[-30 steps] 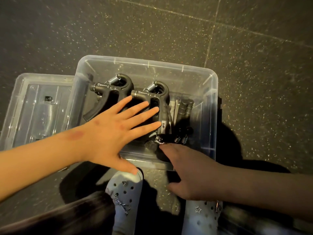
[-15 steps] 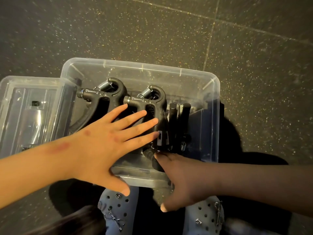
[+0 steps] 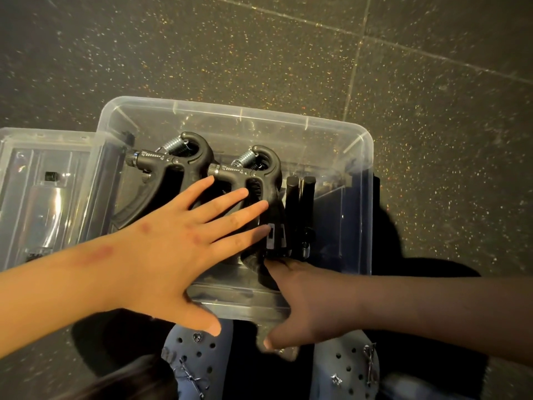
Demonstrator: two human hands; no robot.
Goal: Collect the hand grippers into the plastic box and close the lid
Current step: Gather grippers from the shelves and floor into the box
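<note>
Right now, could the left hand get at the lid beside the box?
Probably yes: the left hand lies flat on the hand grippers, holding nothing, and the lid lies mostly uncovered to its left.

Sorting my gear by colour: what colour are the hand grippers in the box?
Black hand grippers, with silver coil springs, seen in the head view.

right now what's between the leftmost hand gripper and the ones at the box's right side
Another hand gripper, with the left hand spread over it, as the head view shows.
</note>
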